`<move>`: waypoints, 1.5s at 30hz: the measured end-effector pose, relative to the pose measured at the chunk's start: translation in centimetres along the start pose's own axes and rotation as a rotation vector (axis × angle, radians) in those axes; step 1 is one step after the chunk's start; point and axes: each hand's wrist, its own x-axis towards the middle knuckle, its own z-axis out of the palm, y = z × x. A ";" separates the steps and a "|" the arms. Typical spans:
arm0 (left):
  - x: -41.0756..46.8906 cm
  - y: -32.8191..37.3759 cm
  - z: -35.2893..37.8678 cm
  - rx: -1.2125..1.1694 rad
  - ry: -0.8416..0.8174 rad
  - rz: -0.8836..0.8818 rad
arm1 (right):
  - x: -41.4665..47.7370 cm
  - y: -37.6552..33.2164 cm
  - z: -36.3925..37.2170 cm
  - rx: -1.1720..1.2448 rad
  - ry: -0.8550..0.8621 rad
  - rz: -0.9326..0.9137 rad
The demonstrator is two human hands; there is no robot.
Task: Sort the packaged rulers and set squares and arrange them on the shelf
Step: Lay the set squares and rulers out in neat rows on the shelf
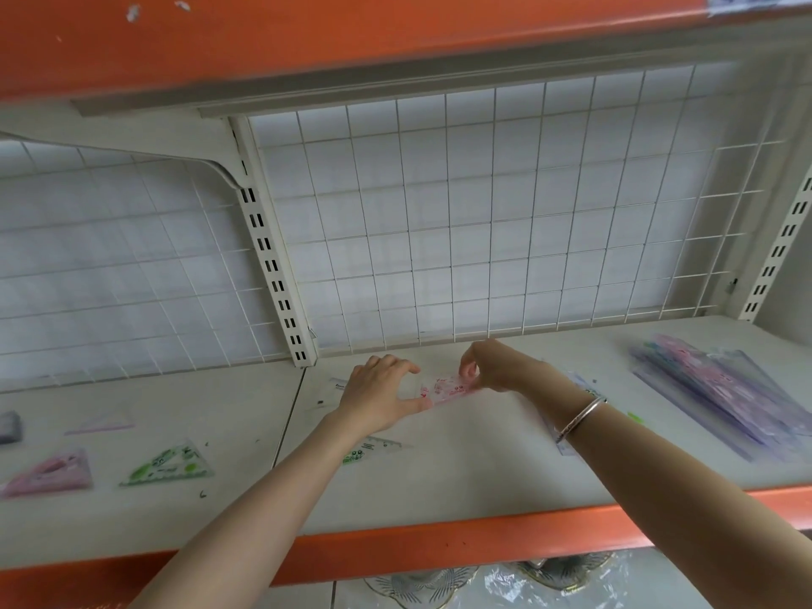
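Note:
A small clear packaged set square with pink print [446, 389] lies at the middle back of the white shelf [461, 481]. My left hand [380, 395] holds its left end between thumb and fingers. My right hand [496, 367] pinches its right end with curled fingertips. A green-printed set square [169, 465] and a pink one [50, 474] lie on the left part of the shelf. Another green-printed ruler pack [373, 450] pokes out beneath my left forearm. A stack of packaged rulers [720, 393] lies at the right.
A white wire grid [483, 222] backs the shelf, with a slotted upright [272, 265] left of centre. An orange upper shelf edge [307, 33] overhangs. The lower shelf has an orange front lip [439, 551]. A thin pink ruler [99, 426] lies far left. Plastic-wrapped items [505, 582] sit below.

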 end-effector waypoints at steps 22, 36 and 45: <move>2.4 9.1 2.3 -0.028 0.036 0.255 | -10.3 6.9 -3.3 0.115 0.207 0.364; 2.9 12.0 3.5 -0.069 0.068 0.272 | -12.5 7.2 -1.9 0.276 0.270 0.421; 3.1 13.0 2.6 -0.370 0.111 0.133 | -12.3 6.6 -3.5 0.701 0.509 0.425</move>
